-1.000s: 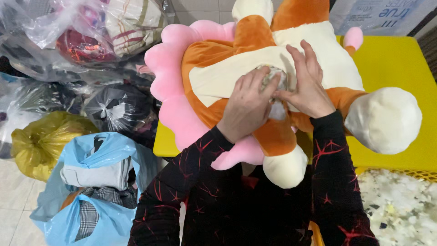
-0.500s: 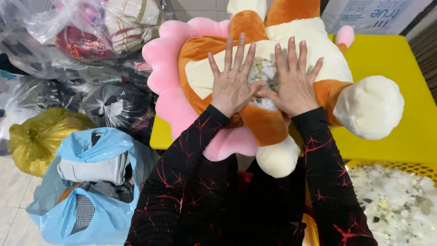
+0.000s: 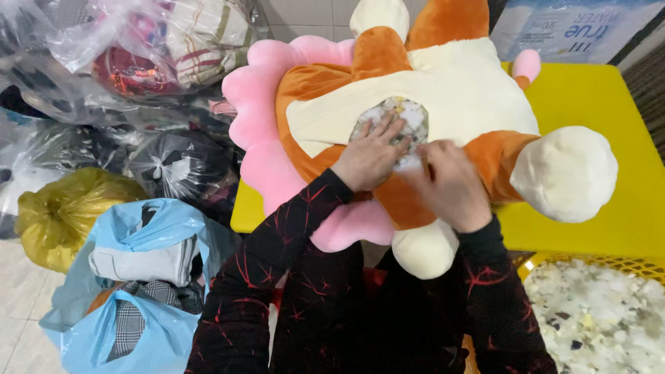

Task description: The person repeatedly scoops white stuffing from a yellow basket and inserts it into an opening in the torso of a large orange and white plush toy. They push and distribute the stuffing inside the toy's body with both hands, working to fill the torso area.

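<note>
Where the yellow table (image 3: 609, 138) takes up the right half of the view, a big plush toy (image 3: 457, 90) in orange, cream and pink lies across its left part, and everything else can be placed from that toy. The toy overhangs the table's left edge with its pink scalloped frill and its near edge with a cream foot, so little bare tabletop remains on that side; to the toy's right a broad yellow strip stays free up to the table's far edge. Left of the toy, clear plastic bags (image 3: 138, 55) of cloth crowd right up against the frill, with a black bag (image 3: 180, 166) below them. Farther down to the left sit a blue bag (image 3: 145, 277) of folded clothes and a yellow bag (image 3: 62, 208). Below the toy's right side, a yellow basket (image 3: 603, 263) holds loose white stuffing (image 3: 603, 318). In the toy's cream belly an opening (image 3: 395, 121) shows flecked filling. The left hand (image 3: 370, 156) lies flat with fingers spread, released, pressing at the opening's lower left rim. The right hand (image 3: 450, 183) is just beside it, fingers curled in at the lower right rim; what they pinch I cannot tell.
</note>
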